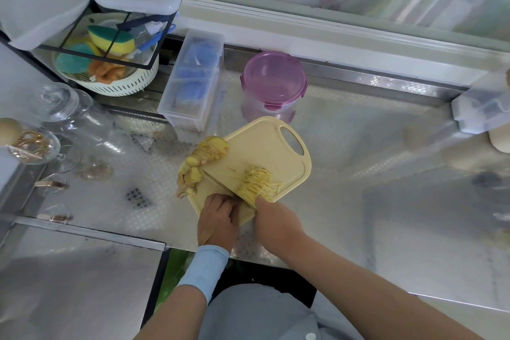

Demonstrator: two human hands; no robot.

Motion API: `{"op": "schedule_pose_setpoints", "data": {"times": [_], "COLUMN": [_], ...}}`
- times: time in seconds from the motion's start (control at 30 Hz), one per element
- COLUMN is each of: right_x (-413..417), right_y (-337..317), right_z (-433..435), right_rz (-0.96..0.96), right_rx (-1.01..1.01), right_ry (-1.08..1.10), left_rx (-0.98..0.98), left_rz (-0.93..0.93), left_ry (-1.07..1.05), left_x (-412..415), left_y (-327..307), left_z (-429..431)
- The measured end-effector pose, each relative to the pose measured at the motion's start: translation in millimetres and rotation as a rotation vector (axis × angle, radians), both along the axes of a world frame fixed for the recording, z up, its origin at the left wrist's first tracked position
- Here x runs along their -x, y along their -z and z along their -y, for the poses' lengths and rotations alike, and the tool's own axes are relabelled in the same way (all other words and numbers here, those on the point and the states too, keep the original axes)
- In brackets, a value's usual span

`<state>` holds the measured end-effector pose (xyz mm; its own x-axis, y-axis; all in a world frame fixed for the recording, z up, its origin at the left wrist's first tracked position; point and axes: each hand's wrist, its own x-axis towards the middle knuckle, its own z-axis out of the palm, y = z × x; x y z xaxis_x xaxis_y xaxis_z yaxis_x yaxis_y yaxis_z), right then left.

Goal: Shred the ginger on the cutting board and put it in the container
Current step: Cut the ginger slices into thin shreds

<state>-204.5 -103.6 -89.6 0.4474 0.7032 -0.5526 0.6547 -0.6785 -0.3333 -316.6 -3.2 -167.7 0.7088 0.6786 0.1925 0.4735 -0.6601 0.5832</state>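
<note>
Pink tub [273, 83] behind the board [276, 143] has its lid on, can't see inside. Clear box [193, 83] holds blue stuff. Ginger shreds [258, 182] sit in a pale yellow heap on the board. My left hand [218, 218] grips the knife [220, 186]; right hand [273, 219] is on the shreds, can't tell its grip.

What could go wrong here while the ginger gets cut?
1. The right hand touches the shreds close beside the knife that the left hand grips; a slip could nick a finger.
2. Ginger slices sit at the left edge of the board, some seemingly over it; a nudge could drop them onto the counter.
3. The container is closed, so shreds carried over might spill while it gets opened.
</note>
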Motion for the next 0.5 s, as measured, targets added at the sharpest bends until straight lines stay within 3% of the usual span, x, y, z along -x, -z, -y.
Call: {"op": "schedule_pose_setpoints", "data": {"times": [0.5], "right_x": [5], "right_y": [1], "right_z": [-7], "right_rz": [0.025], "right_rx": [0.051], "right_ry": [0.005], "left_rx": [-0.001], "left_rz": [-0.028], "left_ry": [0.025], "left_x": [0], "left_y": [1], "left_z": [1]}}
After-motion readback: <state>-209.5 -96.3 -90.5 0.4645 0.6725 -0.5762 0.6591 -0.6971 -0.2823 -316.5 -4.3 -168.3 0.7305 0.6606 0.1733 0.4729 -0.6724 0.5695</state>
